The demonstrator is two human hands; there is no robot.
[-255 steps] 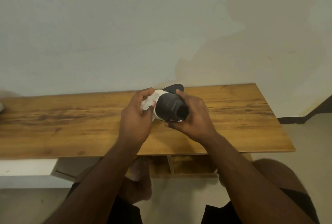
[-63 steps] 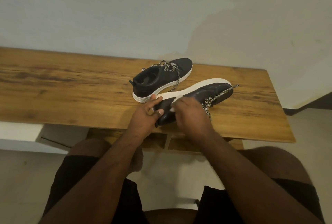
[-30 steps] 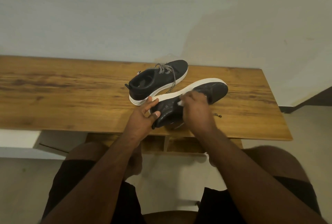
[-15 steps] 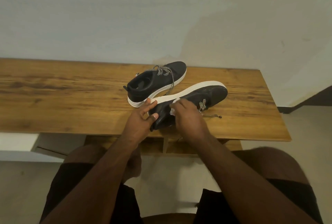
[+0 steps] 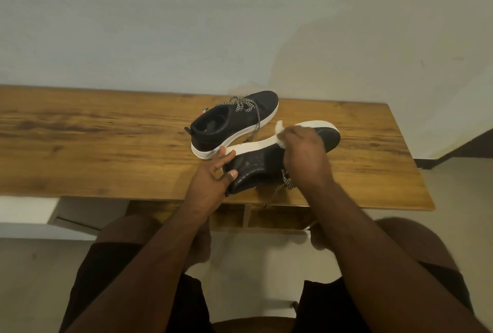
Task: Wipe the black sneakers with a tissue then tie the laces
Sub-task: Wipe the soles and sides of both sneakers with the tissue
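Two black sneakers with white soles lie on the wooden table (image 5: 106,151). The far sneaker (image 5: 234,121) stands upright with its speckled laces loose. The near sneaker (image 5: 258,164) is tipped on its side, its white sole facing away from me. My left hand (image 5: 213,175) grips its heel. My right hand (image 5: 304,156) holds a crumpled white tissue (image 5: 280,132) against the sneaker's side near the sole. A loose lace (image 5: 280,191) trails from under that hand to the table's front edge.
A pale wall rises right behind the table. Open wooden compartments (image 5: 266,218) sit under the tabletop, with a white drawer unit (image 5: 66,215) at the left. My knees are close to the table's front edge. The table's right end borders tiled floor (image 5: 464,199).
My right hand has slid the tissue along the near sneaker's side from the heel area towards the toe. My left hand keeps its grip on the heel. The far sneaker has not moved.
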